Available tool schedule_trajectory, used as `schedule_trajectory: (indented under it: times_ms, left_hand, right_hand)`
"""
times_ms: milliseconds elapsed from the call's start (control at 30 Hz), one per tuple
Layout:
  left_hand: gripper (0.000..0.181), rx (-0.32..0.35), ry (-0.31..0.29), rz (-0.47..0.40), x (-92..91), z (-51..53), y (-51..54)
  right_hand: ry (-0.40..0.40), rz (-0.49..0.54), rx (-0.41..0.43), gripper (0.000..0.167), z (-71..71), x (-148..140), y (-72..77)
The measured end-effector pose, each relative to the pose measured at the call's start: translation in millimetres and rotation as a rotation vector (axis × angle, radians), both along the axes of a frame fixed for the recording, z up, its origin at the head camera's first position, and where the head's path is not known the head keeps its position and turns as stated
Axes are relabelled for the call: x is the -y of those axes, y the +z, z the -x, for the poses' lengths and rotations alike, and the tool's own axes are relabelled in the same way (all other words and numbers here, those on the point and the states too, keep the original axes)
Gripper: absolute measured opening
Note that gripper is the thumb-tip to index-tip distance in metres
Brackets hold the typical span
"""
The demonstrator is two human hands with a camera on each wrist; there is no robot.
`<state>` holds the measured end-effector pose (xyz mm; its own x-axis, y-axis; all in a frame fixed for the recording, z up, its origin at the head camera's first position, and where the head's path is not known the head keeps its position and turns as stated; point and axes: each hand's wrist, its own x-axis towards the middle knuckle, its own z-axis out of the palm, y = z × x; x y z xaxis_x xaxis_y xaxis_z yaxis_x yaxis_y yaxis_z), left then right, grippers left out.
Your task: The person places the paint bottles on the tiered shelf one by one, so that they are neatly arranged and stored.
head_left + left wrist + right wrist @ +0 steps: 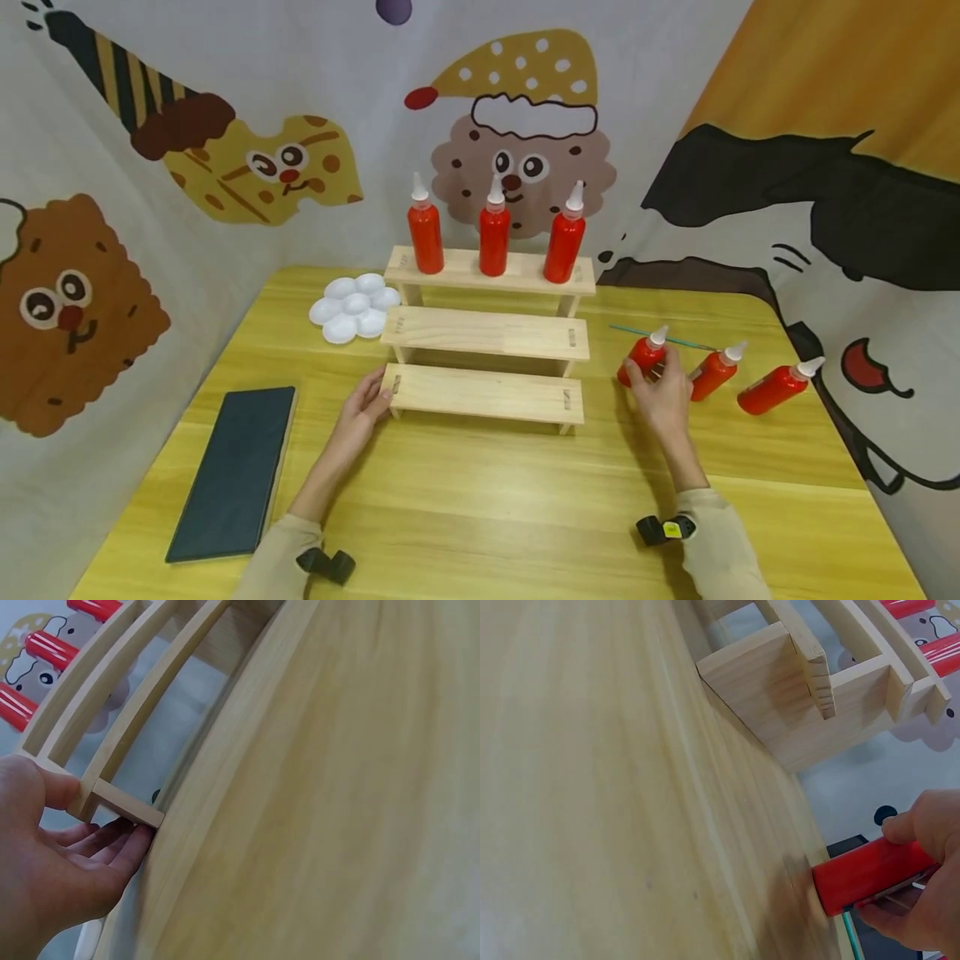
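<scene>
A three-tier wooden stand is in the middle of the table, with three red bottles with white nozzle caps, one of them the middle bottle, upright on its top tier. My left hand grips the left end of the lowest tier, thumb on the board and fingers against its side leg. My right hand holds a red bottle to the right of the stand, thumb on one side and fingers on the other. Another red bottle and an outer red bottle stand farther right.
A white flower-shaped palette lies left of the stand. A dark-covered book is at the table's left. Behind the bottles on the right lies a thin teal brush. A printed cloth hangs around the table.
</scene>
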<state>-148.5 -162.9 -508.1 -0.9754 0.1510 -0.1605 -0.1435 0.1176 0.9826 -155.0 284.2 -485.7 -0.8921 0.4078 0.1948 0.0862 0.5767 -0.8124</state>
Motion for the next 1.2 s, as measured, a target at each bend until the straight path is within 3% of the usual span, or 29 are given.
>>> schedule_trajectory:
  times_ms: [500,833,967,1200]
  left_hand:
    - [0.055,-0.013,0.016,-0.037,-1.7,8.1,0.2]
    - [0.055,-0.008,0.025,-0.039,-1.1,4.6,-0.2]
    - [0.054,-0.007,0.023,-0.034,-1.1,0.6,0.5]
    - [0.052,-0.022,0.023,-0.038,-3.0,-2.2,1.8]
  right_hand:
    - [-0.023,0.031,-0.082,0.047,2.0,-0.7,9.1]
    - [0.007,-0.024,-0.181,0.045,-3.5,14.5,38.2]
    - [0.037,-0.056,-0.263,0.044,-7.6,25.8,53.0]
    - [0.132,0.003,-0.386,0.044,-11.1,51.5,83.5]
